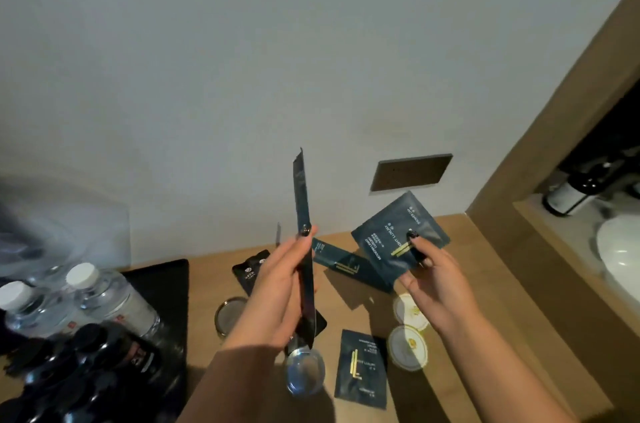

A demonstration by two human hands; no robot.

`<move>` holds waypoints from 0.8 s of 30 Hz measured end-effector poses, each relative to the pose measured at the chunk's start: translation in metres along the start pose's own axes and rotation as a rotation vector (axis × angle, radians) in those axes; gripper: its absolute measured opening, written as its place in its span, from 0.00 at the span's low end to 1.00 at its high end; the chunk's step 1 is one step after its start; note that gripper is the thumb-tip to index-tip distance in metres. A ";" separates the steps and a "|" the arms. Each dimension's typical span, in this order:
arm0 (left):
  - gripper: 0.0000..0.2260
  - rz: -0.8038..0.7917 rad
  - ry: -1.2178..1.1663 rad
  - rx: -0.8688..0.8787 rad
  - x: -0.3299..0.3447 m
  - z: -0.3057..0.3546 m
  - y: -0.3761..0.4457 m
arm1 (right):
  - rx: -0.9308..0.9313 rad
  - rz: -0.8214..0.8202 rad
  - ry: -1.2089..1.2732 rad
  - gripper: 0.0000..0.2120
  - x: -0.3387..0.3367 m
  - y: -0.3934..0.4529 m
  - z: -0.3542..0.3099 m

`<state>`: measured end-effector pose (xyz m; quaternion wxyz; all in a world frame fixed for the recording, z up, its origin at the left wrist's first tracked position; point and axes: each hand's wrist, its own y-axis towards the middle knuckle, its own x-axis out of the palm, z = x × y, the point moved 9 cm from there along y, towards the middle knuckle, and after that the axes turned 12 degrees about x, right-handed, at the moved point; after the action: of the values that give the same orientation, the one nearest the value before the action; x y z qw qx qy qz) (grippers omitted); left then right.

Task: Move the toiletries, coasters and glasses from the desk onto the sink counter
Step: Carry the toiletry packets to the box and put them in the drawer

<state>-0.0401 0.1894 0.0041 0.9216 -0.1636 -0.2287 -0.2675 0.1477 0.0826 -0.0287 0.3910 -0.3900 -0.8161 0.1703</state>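
Head view, my left grip (277, 287) clamped on a long dark sachet (304, 215) held upright, my right grip (434, 287) pinching a square teal sachet (391, 242), black tray (166, 287) holding water bottles (110, 298) on the worktop (485, 318).

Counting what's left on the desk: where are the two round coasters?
In the head view, the coasters lie on the desk's right part, below the right hand, right of a flat dark sachet.

Both hands raised, each pinching a packet.
Left hand (277, 284) grips a long sachet (304, 249) upright; right hand (433, 287) pinches a square sachet (391, 242) between thumb and fingers.
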 end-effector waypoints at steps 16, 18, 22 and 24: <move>0.10 -0.244 0.438 0.236 0.161 -0.038 -0.086 | -0.263 0.024 -0.080 0.11 -0.127 -0.150 -0.094; 0.10 -0.274 0.451 0.262 0.186 -0.052 -0.106 | -0.309 0.069 -0.107 0.10 -0.156 -0.178 -0.105; 0.19 -0.321 0.474 0.285 0.237 -0.092 -0.150 | -0.381 0.164 -0.137 0.11 -0.218 -0.238 -0.122; 0.32 -0.362 0.510 0.358 0.265 -0.108 -0.175 | -0.410 0.198 -0.147 0.11 -0.249 -0.268 -0.129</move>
<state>0.0955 -0.1076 0.0793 0.9007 0.1157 -0.0601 -0.4144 0.2098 -0.2835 0.0832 0.2245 -0.5261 -0.8175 0.0663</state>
